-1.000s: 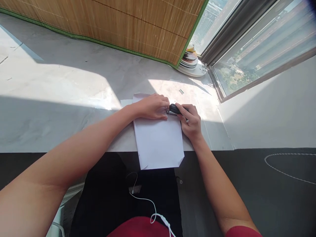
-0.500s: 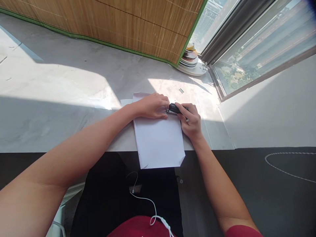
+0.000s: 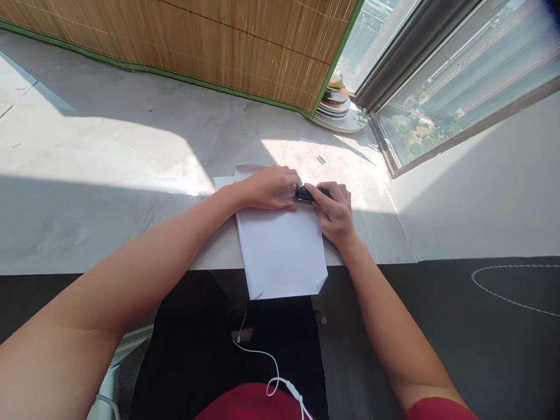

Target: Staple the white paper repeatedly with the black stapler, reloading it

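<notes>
A white sheet of paper (image 3: 282,251) lies on the pale ledge (image 3: 109,175), its near end hanging over the edge. My left hand (image 3: 269,188) rests with curled fingers on the sheet's far part, holding it down. My right hand (image 3: 335,213) is closed round a small black stapler (image 3: 306,193) at the sheet's far right corner. The stapler's jaw meets the paper right beside my left fingertips.
A stack of plates (image 3: 336,108) stands at the back by the window (image 3: 437,87). A bamboo blind (image 3: 196,41) lies along the far side. A small strip of staples (image 3: 321,159) sits in the sunlit patch. A white cable (image 3: 266,367) hangs over my lap.
My right hand has pressed down on the stapler, whose metal jaw no longer shows. The left hand and the paper stay put.
</notes>
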The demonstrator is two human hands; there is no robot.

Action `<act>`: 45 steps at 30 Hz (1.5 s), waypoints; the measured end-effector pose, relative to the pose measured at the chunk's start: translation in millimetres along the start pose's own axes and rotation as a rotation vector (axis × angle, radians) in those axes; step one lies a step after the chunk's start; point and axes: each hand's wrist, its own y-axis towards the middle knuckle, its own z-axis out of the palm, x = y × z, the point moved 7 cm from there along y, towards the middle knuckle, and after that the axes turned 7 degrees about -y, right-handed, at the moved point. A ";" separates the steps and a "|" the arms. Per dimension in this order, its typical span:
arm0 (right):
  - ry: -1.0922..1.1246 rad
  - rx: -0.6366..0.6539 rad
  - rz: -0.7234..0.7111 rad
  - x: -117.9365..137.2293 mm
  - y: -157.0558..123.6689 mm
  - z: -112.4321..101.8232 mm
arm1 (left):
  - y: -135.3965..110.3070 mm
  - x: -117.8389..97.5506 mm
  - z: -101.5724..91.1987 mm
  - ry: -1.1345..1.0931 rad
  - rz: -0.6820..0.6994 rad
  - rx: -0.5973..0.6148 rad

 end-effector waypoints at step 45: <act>-0.129 -0.048 0.498 -34.6 3.6 9.3 | -108.3 21.2 -91.6 0.233 -0.537 -0.524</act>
